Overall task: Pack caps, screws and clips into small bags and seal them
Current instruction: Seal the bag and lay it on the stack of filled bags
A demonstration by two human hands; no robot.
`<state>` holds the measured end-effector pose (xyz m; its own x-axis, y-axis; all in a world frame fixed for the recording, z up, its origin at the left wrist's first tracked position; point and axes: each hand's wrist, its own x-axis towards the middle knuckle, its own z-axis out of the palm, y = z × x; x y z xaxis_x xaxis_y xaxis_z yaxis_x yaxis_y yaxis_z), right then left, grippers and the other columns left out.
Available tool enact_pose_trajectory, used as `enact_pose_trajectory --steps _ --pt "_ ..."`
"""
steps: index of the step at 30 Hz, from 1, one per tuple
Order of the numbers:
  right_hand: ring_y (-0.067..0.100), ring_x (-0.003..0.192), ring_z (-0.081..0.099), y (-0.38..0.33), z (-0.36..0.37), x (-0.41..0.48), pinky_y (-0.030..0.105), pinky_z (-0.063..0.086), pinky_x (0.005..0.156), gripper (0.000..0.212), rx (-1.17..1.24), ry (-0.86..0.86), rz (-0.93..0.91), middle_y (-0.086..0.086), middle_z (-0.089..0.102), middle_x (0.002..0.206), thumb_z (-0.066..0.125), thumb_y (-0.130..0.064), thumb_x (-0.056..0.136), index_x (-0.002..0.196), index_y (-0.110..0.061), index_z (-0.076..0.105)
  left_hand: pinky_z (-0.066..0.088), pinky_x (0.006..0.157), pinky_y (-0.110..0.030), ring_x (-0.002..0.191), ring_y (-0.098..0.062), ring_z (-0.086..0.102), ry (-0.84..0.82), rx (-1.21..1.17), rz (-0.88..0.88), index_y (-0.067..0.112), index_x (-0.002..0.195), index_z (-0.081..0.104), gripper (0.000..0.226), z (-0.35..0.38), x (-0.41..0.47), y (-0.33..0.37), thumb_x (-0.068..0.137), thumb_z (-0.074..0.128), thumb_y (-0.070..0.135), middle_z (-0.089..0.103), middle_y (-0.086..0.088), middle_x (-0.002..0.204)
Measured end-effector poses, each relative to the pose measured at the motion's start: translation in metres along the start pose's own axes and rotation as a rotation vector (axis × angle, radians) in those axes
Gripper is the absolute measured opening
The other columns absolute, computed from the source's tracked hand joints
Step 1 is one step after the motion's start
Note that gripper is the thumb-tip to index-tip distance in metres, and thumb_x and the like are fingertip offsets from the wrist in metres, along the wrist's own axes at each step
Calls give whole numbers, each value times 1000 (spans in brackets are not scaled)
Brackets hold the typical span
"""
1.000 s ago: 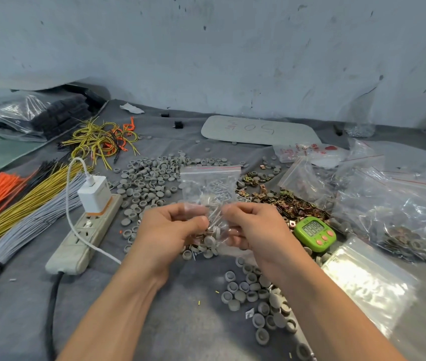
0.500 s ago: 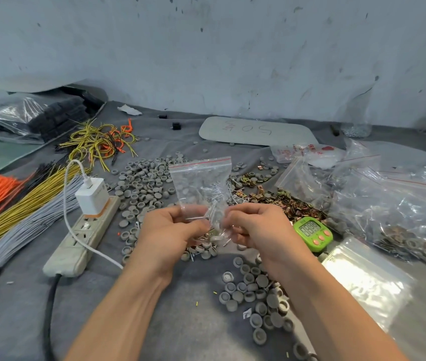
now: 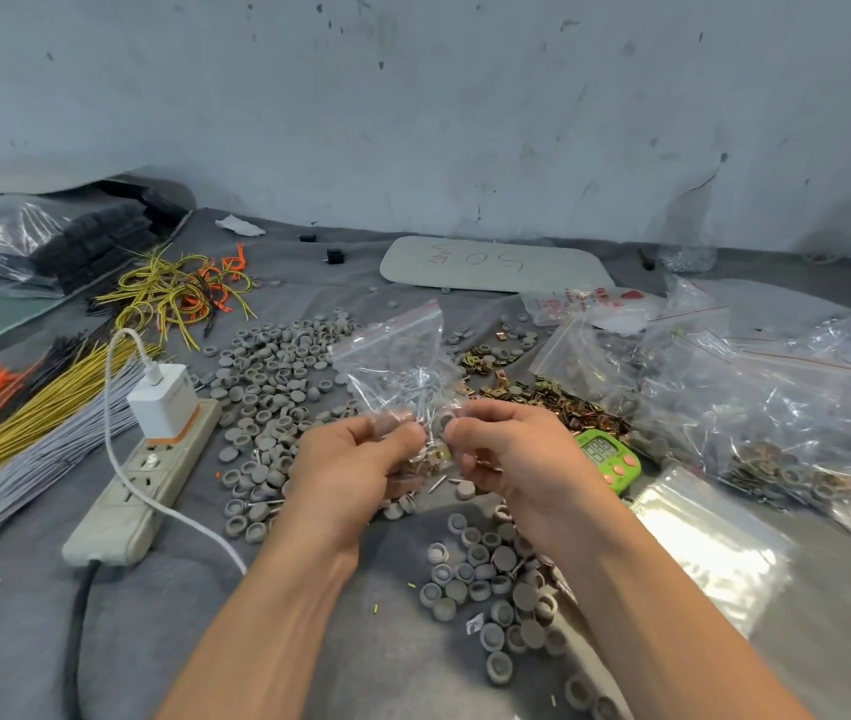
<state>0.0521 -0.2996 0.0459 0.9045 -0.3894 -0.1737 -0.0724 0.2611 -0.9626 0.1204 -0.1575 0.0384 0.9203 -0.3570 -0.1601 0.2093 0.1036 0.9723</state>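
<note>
Head view: both hands meet above the middle of the bench [image 3: 205, 641], which is covered in grey cloth. The left hand [image 3: 355, 459] and the right hand [image 3: 511, 449] each pinch the lower part of a small clear bag [image 3: 392, 356] between thumb and curled fingers, with the thumbs nearly touching. The bag rises above the hands, leaning a little to the left, with its red-lined zip edge on top; whether that edge is pressed closed cannot be told. Silver screws [image 3: 426, 392] are inside it, bunched just above the thumbs, and brass-coloured clips [image 3: 433, 457] show at its bottom between the hands.

Loose grey caps [image 3: 277, 366] lie spread on the cloth behind and to the left of the hands, and a second heap of caps [image 3: 485, 579] lies under the right forearm. A pile of brass clips [image 3: 558, 402] lies behind the right hand, next to a green timer [image 3: 607, 454].

On the right, large clear bags [image 3: 776, 407] hold small filled packets of caps and clips. Near them lies a flat stack of empty bags [image 3: 709, 543]. At far left, another plastic bag [image 3: 75, 241] holds dark blocks.
</note>
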Motion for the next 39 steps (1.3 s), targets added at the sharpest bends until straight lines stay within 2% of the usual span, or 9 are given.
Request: enact_pose_trajectory --steps 5,12,15,19,22,26,30,34,39 --pt "8 71 71 -4 -3 -13 26 58 70 8 -45 -182 10 -3 73 76 72 -9 95 89 -11 77 53 47 -21 55 -11 68 -14 48 82 11 77 81 7 4 -4 3 76 84 5 77 -7 73" --pt "11 55 65 -9 -23 -30 22 57 57 8 -69 18 -44 5 74 71 69 0 95 92 1 76 45 55 -35 49 -15 55 57 277 240 27 69 79 23 38 -12 -7 89 77 38 69 1 57" --pt "16 61 65 -15 -39 -39 23 51 54 3 -191 148 -98 12 75 79 78 -4 88 90 -5 80 60 58 -33 63 -16 74 -82 169 198 25 81 81 3 53 -23 -7 84 82 25 77 -2 72" --pt "13 57 59 -25 -63 -57 21 48 54 22 -172 117 -99 8 69 72 71 3 90 75 -12 78 60 61 -24 75 -17 77 -224 86 153 21 83 83 28 71 -33 -9 83 76 -6 80 -5 83" --pt "11 55 59 -29 -86 -77 21 48 55 11 -127 152 -90 6 67 71 69 4 92 90 -3 77 60 62 -24 77 -18 76 -282 64 121 16 93 82 28 87 -39 -14 91 66 -8 80 -6 87" --pt "16 49 52 -26 -113 -108 24 41 52 15 -140 278 -137 10 63 67 70 8 88 86 -4 78 54 52 -21 62 -18 71 -352 4 101 17 101 78 14 115 -55 -23 98 65 12 75 -8 75" --pt "15 49 51 -21 -139 -126 22 40 52 21 -130 469 -125 6 66 64 71 5 86 73 -11 79 60 62 -40 64 -23 69 -389 37 100 16 98 79 10 148 -66 -32 94 72 9 74 -11 73" --pt "8 47 53 -17 -168 -125 17 42 50 25 -255 684 -163 3 72 64 69 0 90 71 -13 78 53 52 -28 59 -18 63 -400 35 93 15 103 75 25 186 -70 -44 87 75 -5 73 -10 73" --pt "14 60 58 -20 -213 -109 32 48 64 23 -195 944 -189 -2 74 66 74 -10 87 71 -25 82 54 62 -19 65 -8 64 -408 -5 3 9 110 72 25 240 -56 -51 90 68 -5 75 2 76"
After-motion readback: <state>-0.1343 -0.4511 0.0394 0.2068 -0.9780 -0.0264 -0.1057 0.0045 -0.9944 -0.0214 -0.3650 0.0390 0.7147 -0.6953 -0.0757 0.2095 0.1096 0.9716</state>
